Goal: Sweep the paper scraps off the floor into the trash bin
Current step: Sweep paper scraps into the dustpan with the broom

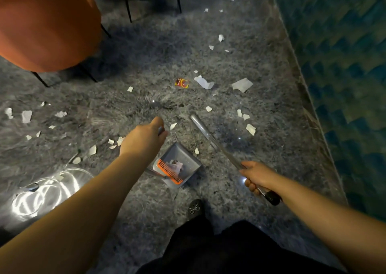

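Observation:
White paper scraps lie scattered over the grey marbled floor, several to the left and several near the wall. A grey dustpan with an orange comb edge stands in front of my feet with a few scraps inside. My left hand grips the top of the dustpan's upright handle. My right hand grips the broom's metal handle near its black end cap. The broom head past the handle's far end is a motion blur.
A red and yellow wrapper lies among the scraps. An orange chair stands at the far left, a dark chair's black legs behind it. A teal wall runs along the right. Bright ring-shaped glare shows at lower left. My black shoe is near the dustpan.

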Demonstrator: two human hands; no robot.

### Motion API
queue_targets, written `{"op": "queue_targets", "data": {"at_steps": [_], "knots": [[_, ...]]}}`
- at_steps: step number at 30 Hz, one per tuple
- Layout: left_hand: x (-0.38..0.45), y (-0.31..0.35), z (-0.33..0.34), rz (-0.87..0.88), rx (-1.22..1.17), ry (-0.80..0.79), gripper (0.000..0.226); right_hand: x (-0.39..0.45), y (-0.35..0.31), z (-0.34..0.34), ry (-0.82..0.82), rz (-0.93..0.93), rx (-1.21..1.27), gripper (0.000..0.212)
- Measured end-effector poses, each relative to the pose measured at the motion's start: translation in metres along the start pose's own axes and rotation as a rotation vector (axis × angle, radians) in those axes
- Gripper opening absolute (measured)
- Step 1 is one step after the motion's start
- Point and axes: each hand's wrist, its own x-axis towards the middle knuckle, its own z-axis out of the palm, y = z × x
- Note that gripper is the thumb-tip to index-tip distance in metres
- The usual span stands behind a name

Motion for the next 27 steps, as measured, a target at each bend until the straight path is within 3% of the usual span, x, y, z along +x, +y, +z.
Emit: {"op": "queue_targets", "data": {"at_steps": [6,12,17,22,27], "knots": [[0.029,-0.003,0.004,0.03,0.031,-0.006,0.024,0.031,-0.03,0.004,-0.001,-0.011,-0.038,0.043],[0.035,0.0,0.003,0.062,0.012,0.012,0.025,0.072,-0.049,0.018,-0.046,0.056,-0.19,0.016],[0.033,0.01,0.01,0.045,-0.013,-0.006,0.025,0.084,-0.05,0.034,-0.173,0.091,-0.301,0.028],[0.032,0.008,0.008,0.062,-0.03,0.019,0.024,0.07,-0.053,0.034,-0.291,0.146,-0.139,0.01],[0.036,-0.008,-0.002,0.041,-0.049,0.028,0.027,0.056,-0.046,0.024,-0.247,0.103,-0.118,0.02]]}}
